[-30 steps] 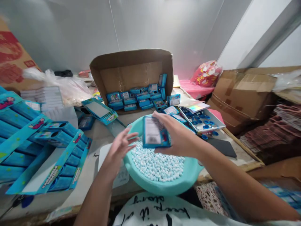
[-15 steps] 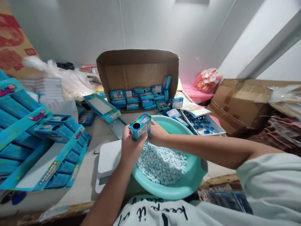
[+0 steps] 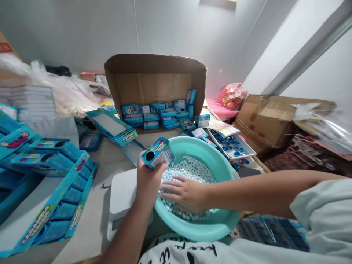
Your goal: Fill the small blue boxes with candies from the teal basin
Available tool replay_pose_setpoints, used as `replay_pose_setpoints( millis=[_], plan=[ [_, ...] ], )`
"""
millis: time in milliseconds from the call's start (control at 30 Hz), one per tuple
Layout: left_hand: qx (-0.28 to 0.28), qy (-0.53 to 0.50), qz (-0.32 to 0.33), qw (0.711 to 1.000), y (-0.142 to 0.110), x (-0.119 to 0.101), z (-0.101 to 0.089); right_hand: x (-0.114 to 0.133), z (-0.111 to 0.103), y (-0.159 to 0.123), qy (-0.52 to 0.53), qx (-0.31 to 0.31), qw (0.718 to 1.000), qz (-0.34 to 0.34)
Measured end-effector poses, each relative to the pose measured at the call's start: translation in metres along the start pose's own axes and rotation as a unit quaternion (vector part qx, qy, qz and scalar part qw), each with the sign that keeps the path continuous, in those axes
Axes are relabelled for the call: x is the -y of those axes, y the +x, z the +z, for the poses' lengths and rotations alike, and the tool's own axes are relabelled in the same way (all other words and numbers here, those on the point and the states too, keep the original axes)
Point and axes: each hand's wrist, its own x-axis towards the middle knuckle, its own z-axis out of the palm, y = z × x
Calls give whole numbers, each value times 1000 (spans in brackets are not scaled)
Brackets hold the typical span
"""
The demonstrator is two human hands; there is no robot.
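My left hand (image 3: 150,178) grips a small blue candy box (image 3: 158,152), tilted over the rim of a turquoise basin (image 3: 224,223). A dark round hole shows in one end of the box. Inside the basin lies a heap of small pale-blue candies (image 3: 196,167). My right hand (image 3: 187,192) rests palm down on the candies with its fingers stretched out. No box is in that hand. Left of the basin, under my left forearm, sits a white kitchen scale (image 3: 122,192).
Behind the basin, a cardboard carton (image 3: 156,86) on its side holds several blue boxes. A white tray (image 3: 249,150) of blue caps stands at the right. Blue display trays (image 3: 52,205) with boxes fill the left. Folded blue display cartons (image 3: 110,124) lie near the carton.
My right hand has left the candy box and moved down onto the candies in the basin, its fingers now spread. My left hand still holds the box, now tilted more. The view has shifted slightly.
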Motion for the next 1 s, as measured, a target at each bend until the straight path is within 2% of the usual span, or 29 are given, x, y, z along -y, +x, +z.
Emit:
replay_pose_setpoints(
  millis=[100,167,267,333,400,500,567,633,733,833,900,1000],
  plan=[
    [8,-15,7,1000,-3,4,-2,-32,1,4,-68,36,996,52],
    [10,-18,8,1000,-4,4,-3,-51,-8,5,-105,59,987,105],
    [12,-17,5,1000,-4,3,-2,-67,-29,3,-117,35,978,171],
    [14,-24,5,1000,-3,2,-1,-70,-43,-1,-102,-21,971,215],
    [13,-35,9,999,-2,3,-1,-69,-51,-7,-70,-54,953,290],
    [3,-37,9,999,-1,4,-1,-65,-50,-12,7,-4,915,403],
    [0,-37,5,999,0,3,0,-55,-40,-10,65,46,895,438],
    [0,-42,3,999,0,2,1,-40,-28,-3,106,71,897,423],
    [0,-43,1,999,-2,-3,3,-13,-15,7,127,71,937,316],
    [-5,-32,-6,999,-3,-6,5,7,-8,8,97,49,966,236],
    [-8,-23,-8,1000,-3,-7,6,12,-2,6,65,19,982,179],
    [-23,-9,-1,1000,-1,-5,6,5,10,7,42,-14,996,81]
  ],
)
